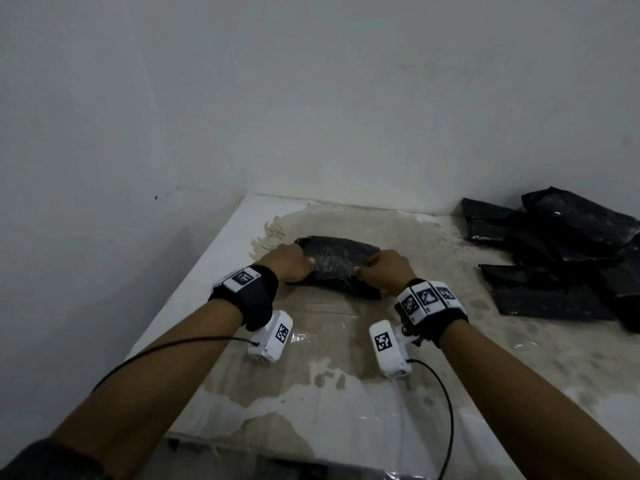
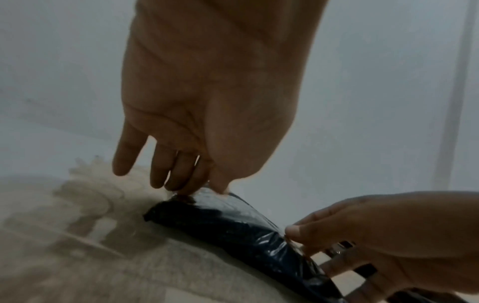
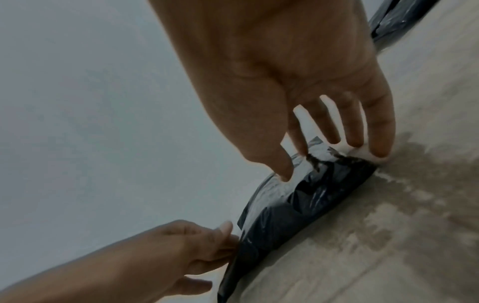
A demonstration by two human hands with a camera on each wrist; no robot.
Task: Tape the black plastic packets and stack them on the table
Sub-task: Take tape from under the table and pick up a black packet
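Both forearms are reaching forward from the camera, each wearing a black wrist strap with white marker blocks. Ahead of them, the left hand point(image 1: 289, 263) is pinching the left end of the black packet point(image 1: 337, 268) between thumb and fingertips, while the right hand point(image 1: 388, 271) is pinching the opposite end, its little finger touching the surface point(image 1: 346, 341) just beyond the packet's corner. Holding both ends this way is probably keeping the folded plastic flat and shut, perhaps while tape is being smoothed down; no tape roll is showing. Between the hands, the packet is lying on the surface, softly domed, crinkled and glossy. Well off beyond the right hand, a loose pile of black packets point(image 1: 568, 258) is lying in overlapping, wrinkled sheets. Under everything, the surface is looking worn, its white coat peeling to patchy beige.
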